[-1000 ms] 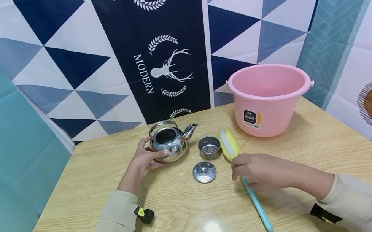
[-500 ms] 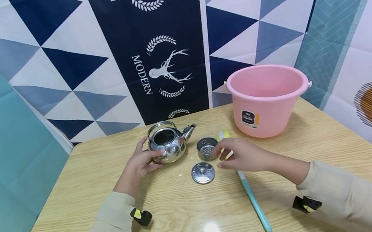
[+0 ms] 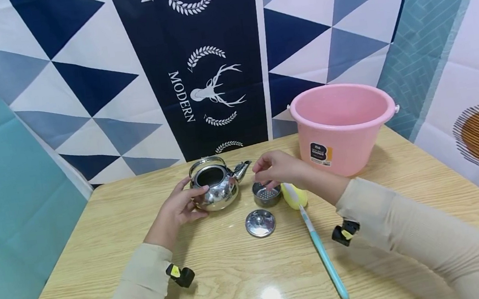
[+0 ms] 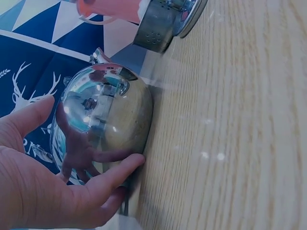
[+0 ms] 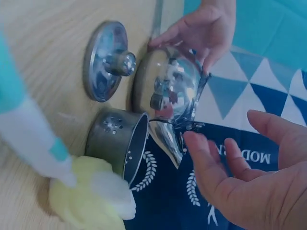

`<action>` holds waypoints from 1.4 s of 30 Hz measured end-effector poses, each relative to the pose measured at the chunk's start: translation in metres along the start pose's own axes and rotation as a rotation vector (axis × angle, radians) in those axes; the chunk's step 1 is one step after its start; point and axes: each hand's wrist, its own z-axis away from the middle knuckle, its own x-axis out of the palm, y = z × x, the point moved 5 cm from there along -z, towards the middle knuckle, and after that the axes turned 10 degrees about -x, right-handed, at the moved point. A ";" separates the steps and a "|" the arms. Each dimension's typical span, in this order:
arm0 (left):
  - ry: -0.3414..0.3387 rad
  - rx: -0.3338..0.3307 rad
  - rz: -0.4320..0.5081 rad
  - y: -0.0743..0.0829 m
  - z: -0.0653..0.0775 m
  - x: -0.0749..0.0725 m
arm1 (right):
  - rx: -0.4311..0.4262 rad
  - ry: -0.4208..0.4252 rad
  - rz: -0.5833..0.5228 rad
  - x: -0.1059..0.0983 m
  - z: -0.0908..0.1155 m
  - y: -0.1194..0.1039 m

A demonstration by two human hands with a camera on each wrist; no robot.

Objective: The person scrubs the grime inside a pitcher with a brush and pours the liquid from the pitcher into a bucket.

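A shiny steel teapot (image 3: 221, 193) with a short spout stands lidless on the table. My left hand (image 3: 178, 206) grips its side, thumb near the top opening and fingers round the lower body, as the left wrist view also shows. My right hand (image 3: 283, 168) hovers with loosely bent fingers and nothing in them, close to the spout (image 5: 168, 143) and above the perforated steel strainer basket (image 3: 267, 196). In front of the basket lies the round knobbed lid (image 3: 260, 223). Beside the basket rests a sponge brush with a yellow head (image 3: 297, 198) and a long turquoise handle (image 3: 329, 262).
A pink bucket (image 3: 333, 153) stands at the back right, behind the brush. Patterned cloth (image 3: 221, 63) hangs along the back of the wooden table (image 3: 218, 275). A black wrist camera (image 3: 181, 276) sits on the left sleeve.
My right hand has left the brush, which lies on the table, and moved left and away from me over the basket toward the spout. My left hand stays on the teapot.
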 end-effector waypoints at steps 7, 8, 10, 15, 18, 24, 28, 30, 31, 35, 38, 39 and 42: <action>-0.012 -0.023 0.035 0.003 -0.013 -0.007 | 0.135 0.175 -0.129 0.001 -0.031 0.008; -0.008 -0.021 0.034 0.004 -0.013 -0.007 | 0.152 0.215 -0.159 0.001 -0.034 0.009; -0.005 -0.014 0.027 0.007 -0.010 -0.005 | 0.176 0.289 -0.213 0.002 -0.039 0.012; -0.012 -0.022 0.028 0.012 0.005 0.004 | 0.248 0.385 -0.260 0.006 -0.045 0.021; -0.025 -0.023 0.033 0.012 0.000 0.003 | 0.304 0.372 -0.274 0.013 -0.048 0.026; -0.055 -0.010 0.015 0.006 -0.038 -0.013 | 0.347 0.329 -0.426 0.032 -0.061 0.035; -0.073 0.004 -0.032 0.004 -0.036 -0.011 | 0.347 0.309 -0.555 0.045 -0.068 0.035; -0.077 0.013 -0.057 0.005 -0.027 -0.007 | 0.350 0.294 -0.603 0.051 -0.070 0.035; -0.077 0.015 -0.061 0.005 -0.023 -0.005 | 0.348 0.287 -0.606 0.053 -0.071 0.035; -0.073 0.035 -0.072 0.007 -0.010 0.003 | 0.334 0.283 -0.556 0.058 -0.074 0.037; -0.061 0.044 -0.069 0.008 -0.007 0.004 | 0.322 0.287 -0.503 0.059 -0.075 0.038; -0.056 0.046 -0.068 0.008 -0.007 0.004 | 0.320 0.288 -0.496 0.060 -0.075 0.038; -0.042 0.051 -0.074 0.008 -0.006 0.004 | 0.334 0.291 -0.477 0.060 -0.076 0.039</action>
